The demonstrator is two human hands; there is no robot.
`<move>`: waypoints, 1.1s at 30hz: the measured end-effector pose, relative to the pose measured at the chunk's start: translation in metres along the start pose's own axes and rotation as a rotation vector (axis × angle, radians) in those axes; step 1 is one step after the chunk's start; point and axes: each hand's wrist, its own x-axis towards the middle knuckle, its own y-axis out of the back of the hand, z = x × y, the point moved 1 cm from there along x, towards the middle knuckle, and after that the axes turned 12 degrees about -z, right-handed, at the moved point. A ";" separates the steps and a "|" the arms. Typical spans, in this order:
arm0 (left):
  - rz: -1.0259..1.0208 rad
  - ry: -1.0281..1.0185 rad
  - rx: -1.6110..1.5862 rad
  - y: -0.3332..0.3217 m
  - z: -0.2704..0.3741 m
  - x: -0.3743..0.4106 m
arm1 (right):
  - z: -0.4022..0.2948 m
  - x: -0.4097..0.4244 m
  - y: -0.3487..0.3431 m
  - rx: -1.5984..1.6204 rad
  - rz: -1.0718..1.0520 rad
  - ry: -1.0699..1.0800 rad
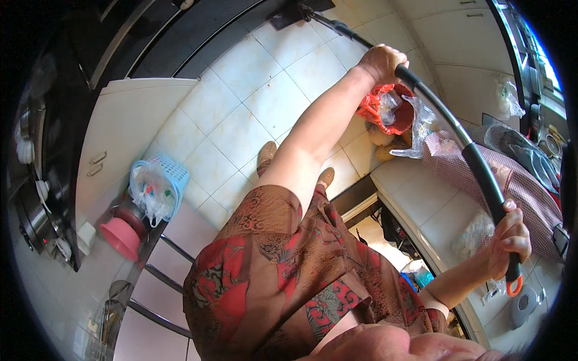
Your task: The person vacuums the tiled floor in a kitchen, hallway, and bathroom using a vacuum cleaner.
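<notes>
My left hand (383, 64) is wrapped around the middle of a long black and metallic mop pole (445, 110). Higher up the pole, toward its upper end, my right hand (510, 241) grips the black sleeve, with an orange hanging loop (514, 286) just beyond it. At the far end, a dark flat mop head (301, 14) lies on the tiled floor (257, 90) beside the black cabinet fronts. Just past my left forearm stands a red bag-lined bin (403, 118) with clear plastic in it.
A light-blue basket (174, 173) of plastic bags and a pink basin (120, 238) are at the left, by white cabinets (131, 122). At the right, a checked apron (478, 171) hangs on the tiled wall. Round yellowish produce (384, 146) rests beside the bin.
</notes>
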 end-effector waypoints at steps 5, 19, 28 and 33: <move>0.187 -0.044 -0.061 0.025 0.025 -0.048 | -0.022 0.007 -0.001 0.143 -0.201 0.101; 0.085 0.325 0.147 0.085 0.141 -0.267 | -0.046 -0.033 -0.066 0.567 -0.185 0.306; -0.105 0.561 0.239 0.068 0.161 -0.331 | -0.047 -0.115 -0.099 0.558 -0.228 0.118; -0.235 0.506 0.295 0.066 0.174 -0.336 | -0.046 -0.152 -0.104 0.607 -0.120 0.132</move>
